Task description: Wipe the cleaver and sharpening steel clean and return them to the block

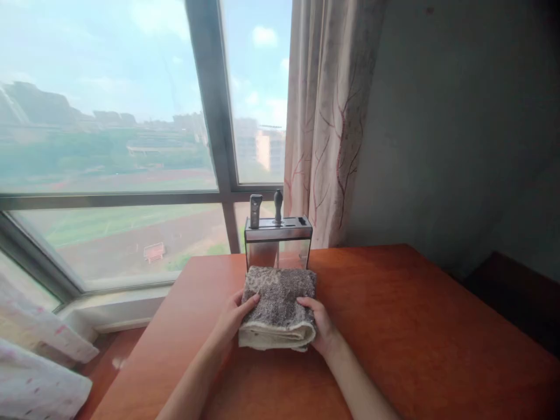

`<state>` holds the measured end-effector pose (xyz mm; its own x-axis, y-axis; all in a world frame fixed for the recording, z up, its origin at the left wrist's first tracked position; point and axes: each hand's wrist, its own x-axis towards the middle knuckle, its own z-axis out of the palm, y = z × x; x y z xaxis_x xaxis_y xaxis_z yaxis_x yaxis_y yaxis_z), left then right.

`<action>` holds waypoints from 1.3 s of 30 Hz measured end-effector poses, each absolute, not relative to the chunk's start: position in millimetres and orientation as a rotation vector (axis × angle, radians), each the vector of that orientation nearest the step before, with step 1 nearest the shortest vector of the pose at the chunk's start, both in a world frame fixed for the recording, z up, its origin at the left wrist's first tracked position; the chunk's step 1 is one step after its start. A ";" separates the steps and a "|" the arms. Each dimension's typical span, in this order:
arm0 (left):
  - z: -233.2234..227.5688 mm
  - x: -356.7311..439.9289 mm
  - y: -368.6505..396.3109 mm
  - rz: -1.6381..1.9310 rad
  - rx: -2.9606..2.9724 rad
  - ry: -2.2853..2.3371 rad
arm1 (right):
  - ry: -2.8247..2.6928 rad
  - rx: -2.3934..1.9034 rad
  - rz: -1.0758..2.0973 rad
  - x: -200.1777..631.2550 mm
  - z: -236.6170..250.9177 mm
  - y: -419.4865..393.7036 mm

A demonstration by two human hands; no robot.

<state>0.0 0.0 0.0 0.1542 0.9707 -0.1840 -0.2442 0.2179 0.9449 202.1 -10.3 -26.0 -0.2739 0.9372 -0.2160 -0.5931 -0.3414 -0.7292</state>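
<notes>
A folded grey-brown towel (pixel 282 297) with pale edges is held between my two hands, its layered fold facing me. My left hand (pixel 236 312) grips its left side, thumb on top and the other fingers mostly hidden. On the right side my right hand (pixel 321 324) does the same, thumb lying on the upper face. Just behind the towel stands a clear-sided knife block (pixel 277 233) with a dark-framed top. Two handles stick up from it, one flat and grey (pixel 255 211), one dark and rounded (pixel 278 205). The towel hides the block's lower part.
The reddish-brown wooden table (pixel 385 309) spreads to both sides of the towel. Beyond its far and left edges are a large window (pixel 109 198) and a patterned curtain (pixel 324 116). Another curtain (pixel 39 361) hangs at lower left. A dark wall (pixel 437 128) rises at right.
</notes>
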 end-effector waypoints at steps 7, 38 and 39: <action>-7.8 -5.8 10.0 1.252 1.127 1.275 | -0.551 -0.750 1.801 204.4 -27.7 -9.2; 139.9 -1.7 132.9 1.444 2.055 1.334 | -0.366 -0.656 1.849 203.0 -28.1 -7.9; 141.9 -1.1 132.3 1.440 2.005 1.301 | -0.371 -0.658 1.847 203.0 -28.3 -7.7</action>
